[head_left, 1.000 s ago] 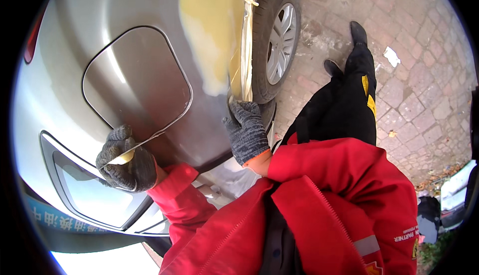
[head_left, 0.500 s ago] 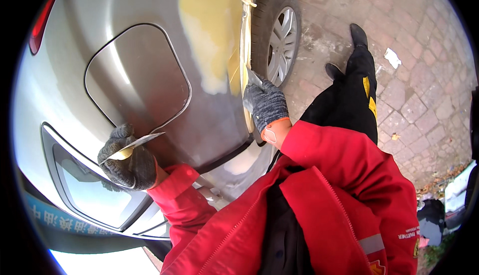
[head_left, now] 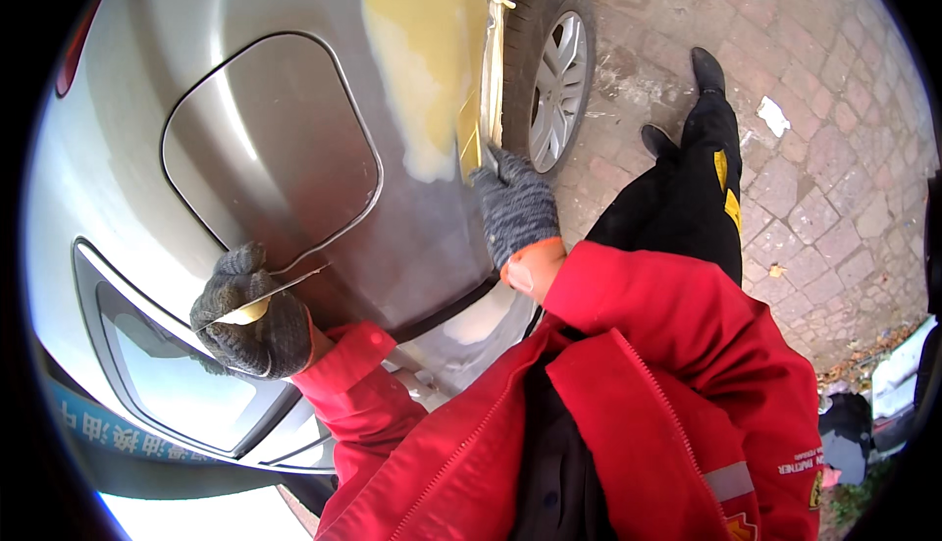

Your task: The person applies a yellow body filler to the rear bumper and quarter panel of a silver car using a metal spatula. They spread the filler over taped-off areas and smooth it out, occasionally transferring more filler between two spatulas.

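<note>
My gloved left hand [head_left: 245, 310] grips a thin metal plate [head_left: 290, 284] with a dab of pale yellow putty [head_left: 245, 314] on it, low beside the fuel flap [head_left: 265, 129] of a silver car [head_left: 132, 178]. My gloved right hand [head_left: 515, 209] is closed on a metal scraper [head_left: 492, 156], its blade at the edge of a body panel along strips of masking tape [head_left: 496, 70]. Yellow filler [head_left: 417, 60] coats the panel left of the tape. My fingertips partly hide the scraper.
The car's rear wheel [head_left: 559, 90] stands beyond the taped edge. My legs in black trousers [head_left: 687, 198] are on brick paving [head_left: 814, 188], with a white scrap [head_left: 772, 115] nearby. Assorted dark and pale items [head_left: 849, 428] lie at the lower right.
Over the last second my right hand has moved up and right along the taped edge, showing the scraper's blade. My left hand with the plate has stayed almost in place.
</note>
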Available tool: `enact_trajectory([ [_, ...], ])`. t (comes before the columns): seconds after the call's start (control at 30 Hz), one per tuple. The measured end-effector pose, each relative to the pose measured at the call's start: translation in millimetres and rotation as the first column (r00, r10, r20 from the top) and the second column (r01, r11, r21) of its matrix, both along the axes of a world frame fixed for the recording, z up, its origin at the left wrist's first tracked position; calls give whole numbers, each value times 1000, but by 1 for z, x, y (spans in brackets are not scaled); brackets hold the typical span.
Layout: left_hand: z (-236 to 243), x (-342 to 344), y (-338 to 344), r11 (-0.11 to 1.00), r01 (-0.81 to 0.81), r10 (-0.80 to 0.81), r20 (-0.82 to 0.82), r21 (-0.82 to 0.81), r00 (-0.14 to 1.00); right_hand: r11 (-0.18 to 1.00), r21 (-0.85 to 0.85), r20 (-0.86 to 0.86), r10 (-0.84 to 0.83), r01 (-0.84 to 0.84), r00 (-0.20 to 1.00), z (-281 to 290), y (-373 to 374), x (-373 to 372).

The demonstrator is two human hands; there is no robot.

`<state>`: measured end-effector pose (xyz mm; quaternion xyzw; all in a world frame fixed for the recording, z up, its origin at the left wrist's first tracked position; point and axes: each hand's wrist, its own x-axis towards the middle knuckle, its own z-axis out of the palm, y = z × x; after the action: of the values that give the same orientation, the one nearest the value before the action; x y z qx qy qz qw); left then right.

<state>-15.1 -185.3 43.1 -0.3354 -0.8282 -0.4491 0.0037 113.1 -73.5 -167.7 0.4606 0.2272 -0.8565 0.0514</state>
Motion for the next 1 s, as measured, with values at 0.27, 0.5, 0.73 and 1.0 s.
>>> enact_trajectory([
  [0.27, -6, 2, 13, 997, 3, -5, 26, 71, 1000, 900, 435, -261, 81, 42, 962, 32, -29, 35],
  [0.5, -5, 4, 15, 999, -37, 38, -41, 11, 998, 988, -147, -16, -56, 53, 998, -13, -20, 47],
  [0.73, -6, 2, 17, 1000, 3, -2, -21, 17, 1000, 942, -336, 34, -14, 25, 999, -23, -1, 24],
  [1.0, -4, 1, 16, 996, 34, -40, 78, 80, 996, 977, -212, 47, 15, -5, 999, -21, -18, 25],
])
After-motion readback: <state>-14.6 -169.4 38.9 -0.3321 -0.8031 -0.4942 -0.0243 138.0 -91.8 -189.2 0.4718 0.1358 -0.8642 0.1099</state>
